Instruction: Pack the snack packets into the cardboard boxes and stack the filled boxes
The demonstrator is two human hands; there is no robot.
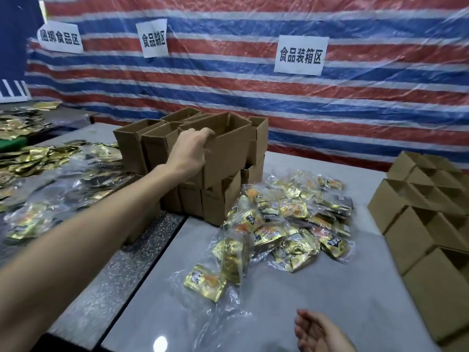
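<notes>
My left hand [191,148] reaches far forward and grips the near rim of an open, empty cardboard box [228,151] that sits on top of a stack of open boxes [215,199] at the table's middle back. A heap of gold snack packets in clear plastic bags [284,224] lies on the grey table [317,288] just right of the stack. One bagged gold packet [205,283] lies nearest to me. My right hand [317,331] hovers low at the bottom edge, palm up, fingers loosely curled, holding nothing.
More open boxes [426,219] are packed together along the right edge. Loose gold packets and bags [50,174] cover the adjoining tables on the left. A striped tarp with paper signs [300,55] hangs behind. A seam [142,262] runs between two tabletops.
</notes>
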